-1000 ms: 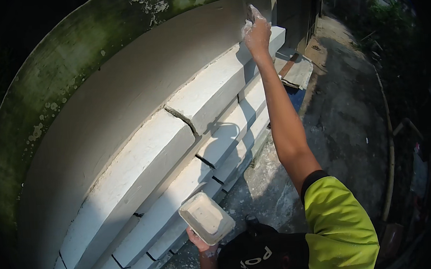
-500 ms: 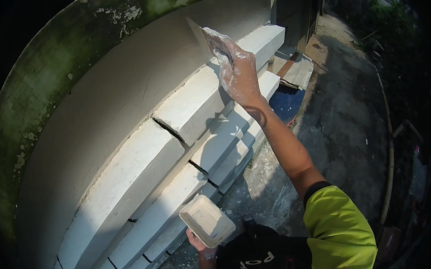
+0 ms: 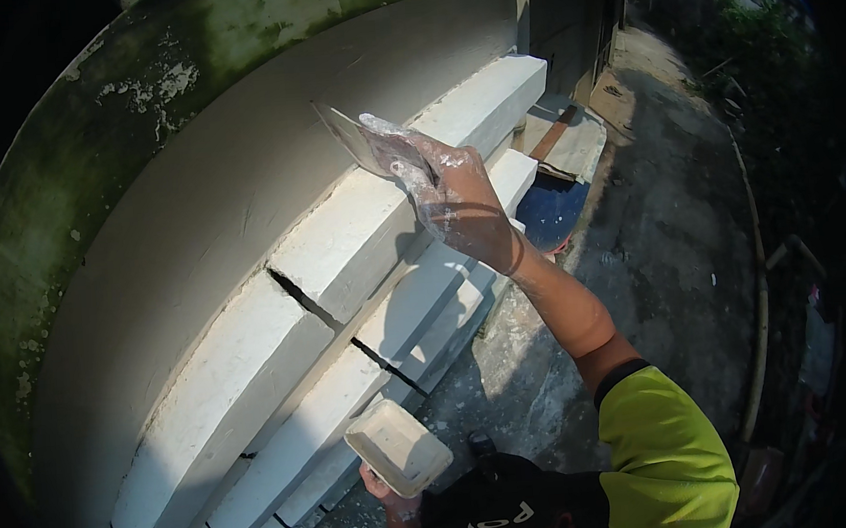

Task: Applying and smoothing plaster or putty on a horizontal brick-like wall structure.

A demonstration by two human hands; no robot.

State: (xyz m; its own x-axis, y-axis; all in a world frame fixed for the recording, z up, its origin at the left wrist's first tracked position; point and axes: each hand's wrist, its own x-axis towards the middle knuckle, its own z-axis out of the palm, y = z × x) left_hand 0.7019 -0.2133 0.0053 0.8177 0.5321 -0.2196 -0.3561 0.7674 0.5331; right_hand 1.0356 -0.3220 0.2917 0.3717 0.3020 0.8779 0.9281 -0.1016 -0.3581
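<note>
My right hand [image 3: 463, 202], smeared with white paste, is closed around a putty knife [image 3: 361, 149]. The knife's wide, thin blade points up and left, in front of the grey plastered wall [image 3: 185, 222] and over the top white ledge [image 3: 349, 259]. From this angle I cannot tell whether the blade touches either. Low in the view, my left hand [image 3: 385, 490] grips a small rectangular tray [image 3: 428, 472] by its side. Pale residue coats the tray's inside, and part of it lies in shadow. Most of the left hand's fingers are hidden by the tray.
White ledges descend in steps, with dark gaps [image 3: 300, 294] between their blocks. A mossy green rim [image 3: 12, 283] curves along the wall's top. Right of the ledges lie a blue container [image 3: 547, 211] and a board [image 3: 582, 150], beside a concrete path [image 3: 659, 277] edged by a pipe [image 3: 757, 339].
My right hand has moved left and down with the putty knife, whose blade now leans further left. The tray has shifted slightly left and down; the view has moved a little.
</note>
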